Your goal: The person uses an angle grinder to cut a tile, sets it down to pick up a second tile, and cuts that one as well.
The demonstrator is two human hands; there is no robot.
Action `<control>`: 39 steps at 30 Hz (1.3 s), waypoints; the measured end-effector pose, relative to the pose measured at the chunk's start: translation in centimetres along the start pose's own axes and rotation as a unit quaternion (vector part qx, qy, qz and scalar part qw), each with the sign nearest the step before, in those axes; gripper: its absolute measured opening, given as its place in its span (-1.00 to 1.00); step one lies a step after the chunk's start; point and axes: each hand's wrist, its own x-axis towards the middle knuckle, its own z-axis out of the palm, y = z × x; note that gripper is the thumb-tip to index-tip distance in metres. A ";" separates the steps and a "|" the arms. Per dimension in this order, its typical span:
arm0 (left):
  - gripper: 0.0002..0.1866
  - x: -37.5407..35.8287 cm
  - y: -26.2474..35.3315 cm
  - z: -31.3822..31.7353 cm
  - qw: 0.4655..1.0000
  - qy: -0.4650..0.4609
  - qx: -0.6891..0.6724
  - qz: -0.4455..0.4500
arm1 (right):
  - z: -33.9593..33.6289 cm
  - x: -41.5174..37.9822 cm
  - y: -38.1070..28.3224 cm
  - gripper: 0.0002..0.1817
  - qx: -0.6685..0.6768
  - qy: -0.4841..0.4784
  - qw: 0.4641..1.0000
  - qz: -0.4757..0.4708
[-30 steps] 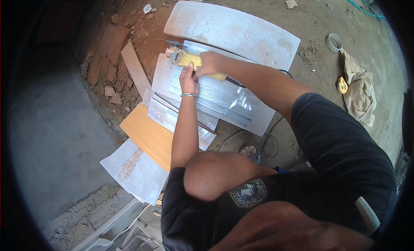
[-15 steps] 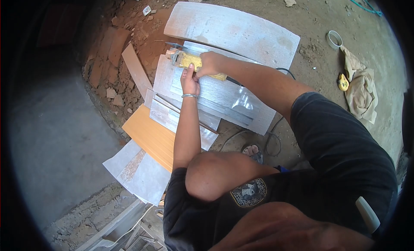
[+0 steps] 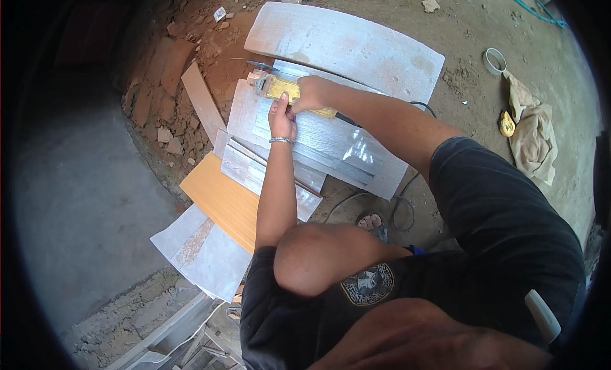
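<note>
A yellow angle grinder (image 3: 280, 87) lies low across grey wood-look tiles (image 3: 312, 133), its disc (image 3: 261, 66) pointing to the far left end of the tile stack. My right hand (image 3: 316, 94) is closed around the grinder's body from above. Below its gear head, my left hand (image 3: 282, 119) grips the tool with the thumb up along the yellow housing. The grinder's cord runs back under my right forearm. Under the tiles is a pale slab (image 3: 242, 118), and behind them stands a thick pale block (image 3: 347, 42).
Tile offcuts (image 3: 245, 169), an orange-brown board (image 3: 219, 198) and grey sheets (image 3: 223, 265) lie to the left. A black cord (image 3: 402, 211) loops near my foot (image 3: 371, 223). At right are a tape measure (image 3: 506, 124), a cloth (image 3: 534, 144) and a white ring (image 3: 494, 61). Broken rubble (image 3: 172, 141) lines the left.
The view has shifted very slightly. Both hands keep their hold on the angle grinder, in nearly the same place over the tiles.
</note>
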 end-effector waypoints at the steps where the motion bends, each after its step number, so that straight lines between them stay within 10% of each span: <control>1: -0.73 0.2 -0.2 -0.3 1.000 0.000 -0.001 0.000 | 0.0 -0.1 0.0 -0.11 -0.006 0.007 1.000 -0.003; 28: -0.74 0.0 0.1 -0.4 1.000 -0.007 0.010 -0.014 | -0.3 0.0 -0.4 -0.13 0.010 -0.013 1.000 0.012; 31: -0.66 -3.4 0.1 -0.2 0.983 0.113 0.143 0.030 | -0.3 0.0 -0.4 -0.16 0.001 -0.013 1.000 0.009; 34: -0.19 -7.3 0.0 -0.3 0.842 0.052 0.525 0.110 | -0.2 0.5 0.0 -0.22 -0.005 -0.005 1.000 0.003; 36: 0.21 -10.3 0.5 1.7 0.619 -0.100 0.776 0.070 | 0.2 0.6 0.1 -0.26 -0.004 -0.007 1.000 0.000; 39: 0.38 -9.5 0.4 1.9 0.618 -0.113 0.778 0.017 | -0.2 0.7 0.0 -0.28 0.009 -0.002 1.000 0.011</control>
